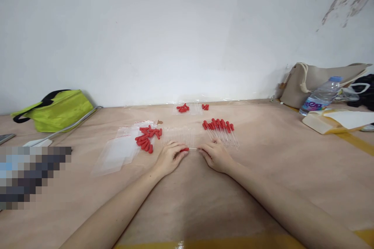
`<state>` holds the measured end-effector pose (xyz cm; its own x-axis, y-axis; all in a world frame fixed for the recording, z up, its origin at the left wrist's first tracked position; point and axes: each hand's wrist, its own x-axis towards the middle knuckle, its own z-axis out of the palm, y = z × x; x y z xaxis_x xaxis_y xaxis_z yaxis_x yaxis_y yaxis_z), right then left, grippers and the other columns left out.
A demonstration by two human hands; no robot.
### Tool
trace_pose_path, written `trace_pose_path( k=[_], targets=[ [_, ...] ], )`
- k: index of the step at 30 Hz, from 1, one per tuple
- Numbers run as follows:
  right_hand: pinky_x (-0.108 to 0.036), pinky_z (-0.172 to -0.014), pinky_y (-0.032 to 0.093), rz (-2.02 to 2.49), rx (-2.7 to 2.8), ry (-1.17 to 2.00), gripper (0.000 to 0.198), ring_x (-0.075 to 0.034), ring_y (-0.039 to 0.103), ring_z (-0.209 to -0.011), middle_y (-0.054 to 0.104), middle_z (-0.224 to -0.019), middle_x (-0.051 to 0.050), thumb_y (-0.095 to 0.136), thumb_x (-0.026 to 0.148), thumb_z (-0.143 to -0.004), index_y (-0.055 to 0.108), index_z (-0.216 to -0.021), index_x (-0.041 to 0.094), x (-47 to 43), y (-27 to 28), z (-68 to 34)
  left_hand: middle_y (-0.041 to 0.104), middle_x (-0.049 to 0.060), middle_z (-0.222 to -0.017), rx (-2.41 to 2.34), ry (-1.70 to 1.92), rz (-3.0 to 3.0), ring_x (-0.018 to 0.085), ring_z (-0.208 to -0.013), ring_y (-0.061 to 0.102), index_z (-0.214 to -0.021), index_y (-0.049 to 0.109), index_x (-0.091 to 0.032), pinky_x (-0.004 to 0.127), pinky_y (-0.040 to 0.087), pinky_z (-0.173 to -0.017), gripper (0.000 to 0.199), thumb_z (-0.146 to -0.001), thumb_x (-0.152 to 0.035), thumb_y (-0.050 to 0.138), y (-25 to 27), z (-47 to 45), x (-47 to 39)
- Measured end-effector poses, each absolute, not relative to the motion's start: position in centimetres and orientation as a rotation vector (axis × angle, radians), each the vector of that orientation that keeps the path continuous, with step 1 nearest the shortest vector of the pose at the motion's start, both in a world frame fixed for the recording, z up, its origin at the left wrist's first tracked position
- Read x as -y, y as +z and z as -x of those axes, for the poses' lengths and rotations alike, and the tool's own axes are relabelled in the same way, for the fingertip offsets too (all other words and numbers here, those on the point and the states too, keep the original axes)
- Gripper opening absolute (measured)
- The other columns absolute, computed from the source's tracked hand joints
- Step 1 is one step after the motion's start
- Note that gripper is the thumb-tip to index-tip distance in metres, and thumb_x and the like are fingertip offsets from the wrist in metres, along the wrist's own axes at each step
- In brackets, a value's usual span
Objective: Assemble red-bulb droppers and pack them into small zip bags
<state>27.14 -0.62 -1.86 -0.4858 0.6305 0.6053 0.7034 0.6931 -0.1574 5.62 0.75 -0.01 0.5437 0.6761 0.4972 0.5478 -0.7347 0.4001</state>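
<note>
My left hand [171, 156] pinches a red rubber bulb [184, 149] near the middle of the table. A thin clear glass tube [193, 149] runs from the bulb to my right hand [215, 155], whose fingers are closed on its other end. Just beyond my hands lies a row of clear tubes [177, 136] side by side. Left of it is a pile of loose red bulbs [145, 140], partly on clear zip bags [115, 153]. To the right lie several droppers with red bulbs fitted [219, 125], their tubes pointing toward me.
Bagged red bulbs and tubes [193, 109] lie near the wall. A lime-green pouch [61, 111] is at left, beside a blurred-out patch. At right are a beige bag [309, 78], a water bottle [320, 97] and a paper envelope [324, 121]. Brown paper [277, 155] covers the table.
</note>
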Motion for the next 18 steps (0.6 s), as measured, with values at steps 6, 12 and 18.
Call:
trace_pose_path(
  k=[6,12,18],
  targets=[
    [-0.03,-0.073,0.027,0.967,2.23,-0.072,0.02,-0.013,0.056,-0.072,0.066,-0.08,-0.003,0.042,0.019,-0.086,0.06,-0.093,0.02,0.44,-1.92,-27.36,0.066,0.002,-0.09,-1.062,0.842,-2.629,0.017,-0.084,0.057,-0.094,0.062,-0.022,0.033,0.035,-0.08,0.018,-0.087,-0.028,0.047,0.22,-5.57,-0.5],
    [-0.03,-0.074,0.025,0.958,2.275,-0.025,0.019,-0.012,0.056,-0.072,0.066,-0.078,-0.001,0.045,0.019,-0.085,0.063,-0.091,0.023,-0.06,-1.94,-27.57,0.066,0.002,-0.09,-0.994,0.72,-2.638,0.016,-0.084,0.057,-0.092,0.062,-0.022,0.032,0.031,-0.083,0.02,-0.088,-0.029,0.044,0.53,-5.45,-0.46],
    [-0.03,-0.069,0.023,1.0,2.297,-0.131,0.018,-0.012,0.055,-0.068,0.066,-0.074,-0.001,0.046,0.019,-0.084,0.063,-0.088,0.023,0.02,-1.76,-27.29,0.067,0.001,-0.085,-0.986,0.713,-2.63,0.014,-0.079,0.058,-0.089,0.063,-0.022,0.032,0.028,-0.085,0.019,-0.087,-0.029,0.045,0.55,-5.47,-0.62]
  ],
)
